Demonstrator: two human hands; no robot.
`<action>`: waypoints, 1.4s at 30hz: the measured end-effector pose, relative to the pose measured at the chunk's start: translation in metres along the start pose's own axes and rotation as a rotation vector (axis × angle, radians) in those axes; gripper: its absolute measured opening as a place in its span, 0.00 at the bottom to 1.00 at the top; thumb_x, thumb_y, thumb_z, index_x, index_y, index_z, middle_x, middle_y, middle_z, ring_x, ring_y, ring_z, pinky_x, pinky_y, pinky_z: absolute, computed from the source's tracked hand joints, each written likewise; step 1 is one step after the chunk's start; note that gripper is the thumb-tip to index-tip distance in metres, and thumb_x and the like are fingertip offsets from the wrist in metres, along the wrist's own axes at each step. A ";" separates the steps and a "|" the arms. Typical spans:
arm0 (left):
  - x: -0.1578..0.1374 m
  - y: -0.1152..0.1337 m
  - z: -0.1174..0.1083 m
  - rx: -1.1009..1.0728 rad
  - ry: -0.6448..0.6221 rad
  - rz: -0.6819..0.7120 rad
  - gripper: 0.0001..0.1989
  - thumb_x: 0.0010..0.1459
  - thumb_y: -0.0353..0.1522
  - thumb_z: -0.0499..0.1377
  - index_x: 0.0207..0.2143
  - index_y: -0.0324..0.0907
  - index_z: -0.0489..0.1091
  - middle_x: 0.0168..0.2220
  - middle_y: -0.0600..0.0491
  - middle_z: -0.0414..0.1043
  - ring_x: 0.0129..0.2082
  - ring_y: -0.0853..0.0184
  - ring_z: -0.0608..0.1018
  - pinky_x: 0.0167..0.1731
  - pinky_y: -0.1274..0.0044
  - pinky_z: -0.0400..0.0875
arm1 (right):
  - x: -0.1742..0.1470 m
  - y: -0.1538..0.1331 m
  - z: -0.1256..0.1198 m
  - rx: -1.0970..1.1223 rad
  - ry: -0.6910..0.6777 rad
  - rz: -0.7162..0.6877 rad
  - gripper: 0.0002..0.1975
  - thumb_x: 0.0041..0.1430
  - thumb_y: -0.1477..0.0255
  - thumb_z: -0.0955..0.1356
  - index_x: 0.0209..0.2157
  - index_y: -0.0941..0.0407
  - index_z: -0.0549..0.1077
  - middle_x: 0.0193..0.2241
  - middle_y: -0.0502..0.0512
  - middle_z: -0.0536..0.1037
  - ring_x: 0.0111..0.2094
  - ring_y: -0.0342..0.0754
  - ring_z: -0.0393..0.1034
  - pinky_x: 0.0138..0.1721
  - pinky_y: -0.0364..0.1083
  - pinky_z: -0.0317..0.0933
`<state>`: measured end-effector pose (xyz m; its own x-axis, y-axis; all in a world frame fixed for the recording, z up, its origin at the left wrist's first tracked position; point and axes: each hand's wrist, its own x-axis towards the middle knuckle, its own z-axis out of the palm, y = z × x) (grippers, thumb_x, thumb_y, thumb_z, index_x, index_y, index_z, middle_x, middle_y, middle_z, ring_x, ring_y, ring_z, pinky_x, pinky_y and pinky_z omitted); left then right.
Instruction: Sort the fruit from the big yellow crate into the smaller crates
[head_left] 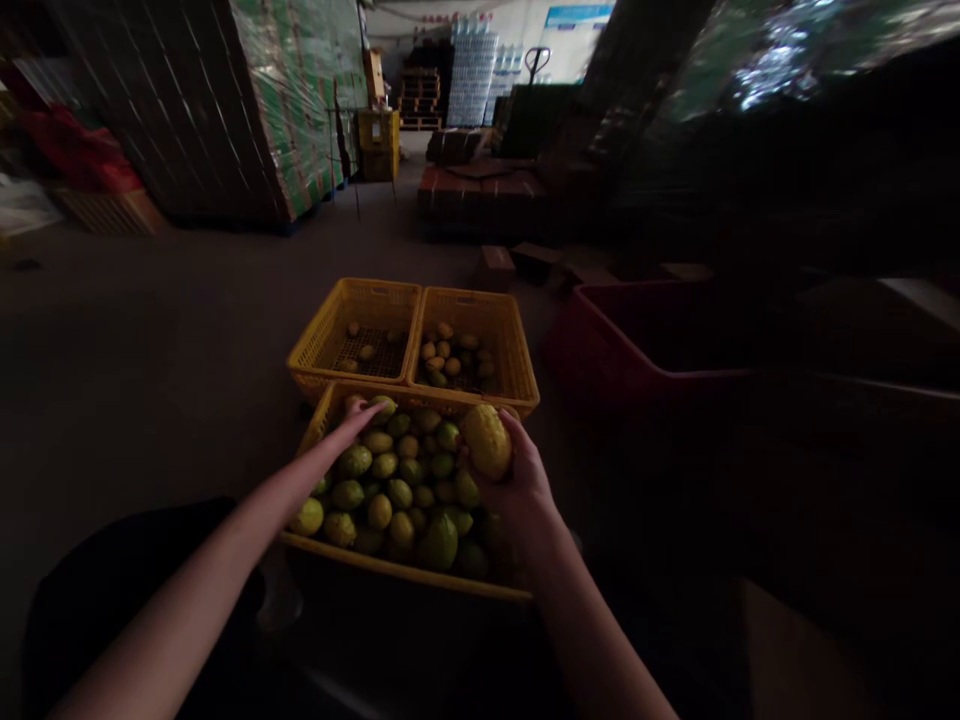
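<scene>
In my right hand [521,475] is a large, bumpy yellow-green fruit [489,442], raised above the right side of the front yellow crate [405,572]. My fingers wrap around it, partly hidden behind it. My left hand [358,417] is at the crate's far left corner, closed against a smaller green fruit [384,408]; some of its fingers are hidden. The front crate is filled with oval green and yellowish fruits [400,492] of mixed sizes. A big pointed green fruit [439,542] lies near the crate's front edge.
Behind stand two more yellow crates: the left crate [315,345] holds a few fruits, the right crate [517,345] a small heap. A dark red bin [637,360] is to the right. Farther off are wrapped stacks [300,100], a low pallet load [480,195] and cardboard boxes [495,265].
</scene>
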<state>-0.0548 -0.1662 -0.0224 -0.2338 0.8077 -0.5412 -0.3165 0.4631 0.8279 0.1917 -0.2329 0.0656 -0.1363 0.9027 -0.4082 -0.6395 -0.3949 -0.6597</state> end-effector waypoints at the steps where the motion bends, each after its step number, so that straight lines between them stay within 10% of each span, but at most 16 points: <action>1: -0.006 0.006 -0.003 -0.011 -0.035 -0.018 0.09 0.52 0.30 0.66 0.30 0.40 0.67 0.23 0.59 0.72 0.24 0.72 0.74 0.29 0.82 0.66 | 0.002 0.003 -0.001 -0.006 0.008 0.008 0.14 0.48 0.64 0.73 0.37 0.51 0.72 0.28 0.50 0.79 0.28 0.48 0.76 0.23 0.46 0.73; 12: -0.117 0.044 -0.021 -0.280 -0.551 -0.224 0.29 0.65 0.48 0.44 0.34 0.34 0.73 0.16 0.52 0.67 0.12 0.73 0.65 0.17 0.79 0.66 | -0.008 0.034 0.036 0.027 -0.002 0.395 0.13 0.53 0.62 0.67 0.34 0.57 0.73 0.23 0.55 0.77 0.20 0.45 0.70 0.13 0.37 0.56; 19: -0.129 0.041 -0.020 -0.361 -0.363 -0.078 0.13 0.54 0.37 0.66 0.38 0.37 0.71 0.30 0.50 0.77 0.25 0.71 0.78 0.26 0.82 0.72 | -0.001 0.048 0.046 -0.041 -0.064 0.050 0.19 0.42 0.67 0.76 0.39 0.49 0.71 0.33 0.47 0.79 0.32 0.46 0.74 0.31 0.43 0.69; 24: -0.128 0.041 -0.023 -0.151 -0.329 0.179 0.23 0.41 0.31 0.73 0.40 0.40 0.70 0.40 0.49 0.78 0.34 0.66 0.81 0.41 0.75 0.75 | -0.006 0.045 0.051 -0.348 -0.120 -0.207 0.26 0.37 0.68 0.79 0.41 0.51 0.73 0.31 0.47 0.78 0.30 0.46 0.72 0.32 0.44 0.68; 30: -0.135 0.043 -0.032 0.219 -0.329 0.646 0.28 0.47 0.33 0.70 0.50 0.46 0.67 0.50 0.49 0.72 0.52 0.58 0.74 0.55 0.69 0.67 | -0.018 0.041 0.047 -0.877 -0.170 -0.733 0.32 0.31 0.76 0.80 0.43 0.46 0.78 0.46 0.51 0.80 0.50 0.56 0.71 0.58 0.55 0.61; 35: -0.140 0.046 -0.040 0.596 -0.301 1.027 0.27 0.52 0.34 0.68 0.54 0.50 0.67 0.53 0.47 0.64 0.55 0.57 0.69 0.58 0.64 0.62 | -0.021 0.043 0.032 -1.007 -0.198 -0.864 0.25 0.34 0.72 0.80 0.39 0.43 0.79 0.48 0.52 0.79 0.55 0.61 0.68 0.61 0.65 0.56; 42: -0.144 0.053 -0.041 0.674 -0.297 1.110 0.30 0.50 0.38 0.69 0.56 0.51 0.67 0.49 0.49 0.62 0.52 0.58 0.69 0.57 0.64 0.63 | -0.020 0.039 0.030 -1.069 -0.155 -0.981 0.20 0.42 0.69 0.78 0.40 0.41 0.79 0.50 0.51 0.75 0.58 0.60 0.64 0.63 0.61 0.55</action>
<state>-0.0759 -0.2727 0.0931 0.1649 0.8806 0.4442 0.4446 -0.4683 0.7635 0.1465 -0.2614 0.0666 -0.1085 0.8606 0.4976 0.3248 0.5037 -0.8005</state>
